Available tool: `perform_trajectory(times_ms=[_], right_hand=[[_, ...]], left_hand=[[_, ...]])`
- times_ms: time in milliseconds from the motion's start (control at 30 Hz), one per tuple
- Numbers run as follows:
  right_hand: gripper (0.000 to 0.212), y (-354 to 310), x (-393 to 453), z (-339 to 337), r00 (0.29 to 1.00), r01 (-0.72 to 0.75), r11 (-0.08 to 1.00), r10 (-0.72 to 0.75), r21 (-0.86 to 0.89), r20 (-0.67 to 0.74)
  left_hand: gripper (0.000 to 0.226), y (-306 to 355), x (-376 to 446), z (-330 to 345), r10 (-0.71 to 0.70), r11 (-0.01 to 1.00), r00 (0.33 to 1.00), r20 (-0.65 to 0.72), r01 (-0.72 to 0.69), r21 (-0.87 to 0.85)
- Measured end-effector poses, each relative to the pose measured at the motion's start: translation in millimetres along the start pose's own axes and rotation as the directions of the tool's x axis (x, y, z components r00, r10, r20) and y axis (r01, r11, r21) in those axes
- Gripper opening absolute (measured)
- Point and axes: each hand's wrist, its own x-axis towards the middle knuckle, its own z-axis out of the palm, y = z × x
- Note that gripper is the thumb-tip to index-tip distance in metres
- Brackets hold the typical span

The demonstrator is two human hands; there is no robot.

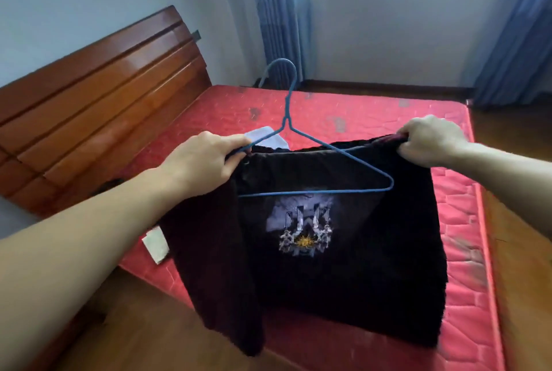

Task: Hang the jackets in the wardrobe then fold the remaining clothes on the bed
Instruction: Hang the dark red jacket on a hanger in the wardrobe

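A black jacket [343, 275] with a pale printed emblem hangs spread in the air over the red mattress [343, 110]. My left hand [203, 161] grips its left shoulder together with one arm of a blue wire hanger [316, 155]. The hanger lies against the front of the jacket with its hook pointing up and away. My right hand [430, 137] grips the jacket's right shoulder. A white garment [265, 136] lies on the mattress, mostly hidden behind my left hand and the jacket.
A wooden headboard [98, 107] stands along the left. A white tag [155, 243] hangs at the mattress's left edge. Blue curtains [277, 12] flank a window on the far wall. Wooden floor [522, 281] runs along the right of the bed and in front of it.
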Motion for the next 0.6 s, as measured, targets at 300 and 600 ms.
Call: perform_trajectory(times_ms=[300, 600], right_hand=[[0.024, -49, -13, -59, 0.971, 0.093, 0.938, -0.160, -0.334, -0.178], [0.037, -95, -42, -88, 0.979, 0.172, 0.983, -0.164, 0.057, -0.118]], left_hand=[[0.018, 32, 33, 23, -0.034, 0.985, 0.993, -0.109, 0.015, -0.171], [0.014, 64, 54, 26, -0.047, 0.908, 0.984, -0.173, -0.030, -0.417]])
